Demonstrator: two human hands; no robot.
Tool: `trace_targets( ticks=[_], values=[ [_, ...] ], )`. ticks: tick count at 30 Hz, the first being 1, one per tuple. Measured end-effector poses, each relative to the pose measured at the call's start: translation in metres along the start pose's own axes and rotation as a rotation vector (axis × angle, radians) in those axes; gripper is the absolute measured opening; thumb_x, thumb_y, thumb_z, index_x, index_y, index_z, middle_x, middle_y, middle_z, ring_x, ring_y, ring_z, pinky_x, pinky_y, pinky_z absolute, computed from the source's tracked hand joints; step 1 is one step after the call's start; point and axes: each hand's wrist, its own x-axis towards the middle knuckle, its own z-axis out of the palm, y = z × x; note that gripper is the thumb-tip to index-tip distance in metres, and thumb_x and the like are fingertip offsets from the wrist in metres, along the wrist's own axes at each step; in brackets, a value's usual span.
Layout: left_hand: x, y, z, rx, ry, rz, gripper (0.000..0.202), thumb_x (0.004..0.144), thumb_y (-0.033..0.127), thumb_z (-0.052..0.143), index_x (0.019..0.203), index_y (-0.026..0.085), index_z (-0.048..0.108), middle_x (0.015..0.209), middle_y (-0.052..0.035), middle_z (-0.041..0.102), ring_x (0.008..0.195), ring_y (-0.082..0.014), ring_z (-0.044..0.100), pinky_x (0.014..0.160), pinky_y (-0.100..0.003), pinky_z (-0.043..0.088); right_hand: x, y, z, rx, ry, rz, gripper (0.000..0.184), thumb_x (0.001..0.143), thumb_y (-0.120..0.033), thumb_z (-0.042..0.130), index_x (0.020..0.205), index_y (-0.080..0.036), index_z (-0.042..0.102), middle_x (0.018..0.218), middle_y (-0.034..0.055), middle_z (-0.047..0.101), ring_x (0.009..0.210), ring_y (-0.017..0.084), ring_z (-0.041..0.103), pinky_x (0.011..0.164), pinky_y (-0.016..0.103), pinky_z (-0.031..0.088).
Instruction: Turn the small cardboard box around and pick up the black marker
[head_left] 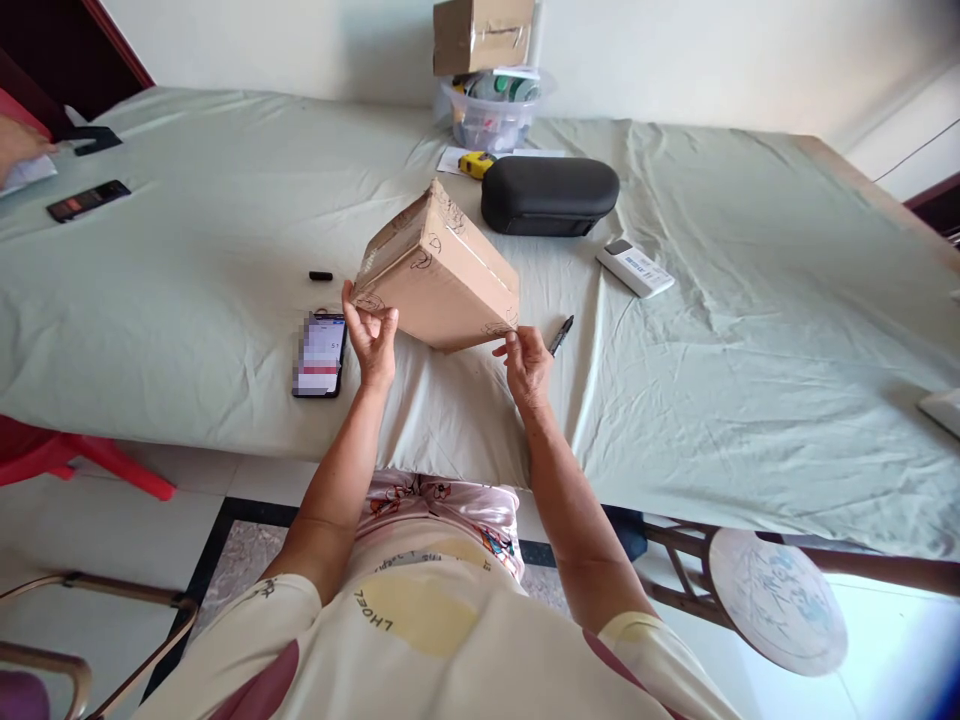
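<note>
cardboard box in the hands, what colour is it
The cardboard box is brown with dark scribbles, best seen in the head view.

Black-scribbled brown cardboard box [454,285]

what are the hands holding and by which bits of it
The box, held by two lower corners: the left hand at its left one, the right hand at its right one.

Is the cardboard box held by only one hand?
No, the left hand and the right hand both hold the cardboard box, one at either side.
</note>
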Motion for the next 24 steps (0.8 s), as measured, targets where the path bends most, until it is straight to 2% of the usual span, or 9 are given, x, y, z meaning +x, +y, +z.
trace_targets(
  ticks=[4, 7, 11, 14, 17, 21, 24],
  values=[
    [0.000, 0.003, -0.001, 0.027, 0.042, 0.009, 0.107, 0.090, 0.095, 0.043, 0.173, 0.040, 0.001, 0.170, -0.0148, 0.048, 0.151, -0.0260, 0.059, 0.125, -0.043, 0.051, -0.002, -0.004, -0.001, -0.066, -0.126, 0.033, 0.059, 0.096, -0.083, 0.047, 0.089, -0.026, 0.061, 0.070, -0.0014, 0.065, 0.067, 0.018, 0.067, 0.068, 0.032, 0.052],
    [0.001, 0.004, -0.003, 0.054, 0.078, 0.030, 0.112, 0.088, 0.097, 0.042, 0.173, 0.037, 0.002, 0.174, -0.0155, 0.042, 0.158, -0.0271, 0.051, 0.128, -0.042, 0.048, -0.003, -0.006, 0.001, -0.142, -0.220, 0.023, 0.060, 0.097, -0.082, 0.044, 0.080, -0.026, 0.057, 0.068, -0.0006, 0.062, 0.064, 0.017, 0.060, 0.066, 0.031, 0.047],
    [0.004, 0.004, -0.003, 0.014, 0.038, 0.076, 0.114, 0.086, 0.096, 0.052, 0.172, 0.037, 0.008, 0.176, -0.0154, 0.038, 0.161, -0.0294, 0.046, 0.128, -0.042, 0.048, -0.001, 0.000, 0.003, -0.296, -0.208, -0.023, 0.055, 0.099, -0.073, 0.043, 0.070, -0.026, 0.049, 0.067, -0.0007, 0.055, 0.063, 0.016, 0.050, 0.064, 0.030, 0.037],
    [0.003, 0.003, -0.001, 0.029, -0.029, 0.046, 0.110, 0.086, 0.097, 0.050, 0.171, 0.037, 0.015, 0.171, -0.0160, 0.044, 0.156, -0.0298, 0.053, 0.123, -0.042, 0.053, 0.001, 0.004, 0.001, -0.391, -0.150, -0.033, 0.048, 0.100, -0.062, 0.046, 0.069, -0.025, 0.049, 0.068, -0.0009, 0.053, 0.064, 0.016, 0.048, 0.064, 0.030, 0.034],
    [-0.002, 0.002, 0.003, 0.057, -0.081, -0.003, 0.106, 0.085, 0.097, 0.050, 0.167, 0.034, 0.028, 0.162, -0.0160, 0.053, 0.152, -0.0298, 0.057, 0.116, -0.041, 0.059, 0.001, 0.006, -0.001, -0.483, -0.124, -0.018, 0.041, 0.100, -0.054, 0.052, 0.071, -0.024, 0.054, 0.072, 0.0001, 0.058, 0.065, 0.016, 0.050, 0.065, 0.030, 0.034],
    [-0.012, 0.001, 0.009, -0.017, -0.094, 0.026, 0.086, 0.087, 0.088, 0.063, 0.149, 0.030, 0.051, 0.146, -0.0142, 0.063, 0.139, -0.0290, 0.065, 0.104, -0.039, 0.063, 0.000, 0.004, -0.002, -0.585, -0.153, -0.011, 0.039, 0.100, -0.052, 0.056, 0.075, -0.023, 0.061, 0.079, 0.0022, 0.064, 0.066, 0.016, 0.051, 0.064, 0.031, 0.032],
    [-0.018, 0.002, 0.012, -0.060, -0.142, 0.045, 0.068, 0.091, 0.079, 0.068, 0.135, 0.028, 0.059, 0.136, -0.0122, 0.069, 0.124, -0.0256, 0.071, 0.094, -0.034, 0.063, 0.000, 0.003, -0.003, -0.623, -0.172, 0.001, 0.038, 0.100, -0.054, 0.058, 0.079, -0.022, 0.064, 0.083, 0.0033, 0.067, 0.067, 0.016, 0.054, 0.065, 0.031, 0.035]
  ],
)
